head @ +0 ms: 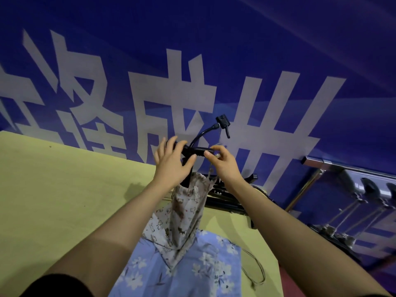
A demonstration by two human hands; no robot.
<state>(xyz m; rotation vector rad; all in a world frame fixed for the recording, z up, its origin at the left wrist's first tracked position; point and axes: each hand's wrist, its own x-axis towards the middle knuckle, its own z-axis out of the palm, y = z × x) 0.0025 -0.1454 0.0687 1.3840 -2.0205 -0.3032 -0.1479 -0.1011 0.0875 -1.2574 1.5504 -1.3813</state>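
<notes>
Hanging the printed camisole [184, 211] looks about half done, judging from how it sits. Its gathered neckline is bunched around the black hanger [198, 150], held up above the far side of the table [53, 189], while its pointed hem trails down onto the blue floral cloth [188, 273] spread at the table's near edge. The left hand [171, 163] has straight, spread fingers with the thumb laid across the hanger's middle; whether it truly grips cannot be told. The right hand [222, 166] pinches a thin strap [210, 171] between thumb and forefinger just at the hanger's right end, so that strap seems not yet seated over the arm. The other strap is hidden behind the left hand. What is left, by my reading, is hooking the strap, squaring the fabric, and hanging or setting the piece somewhere. A black gooseneck holder [222, 122] rises behind the hands against the blue banner [214, 39], and a loose cord [257, 271] lies near the table's right edge.
</notes>
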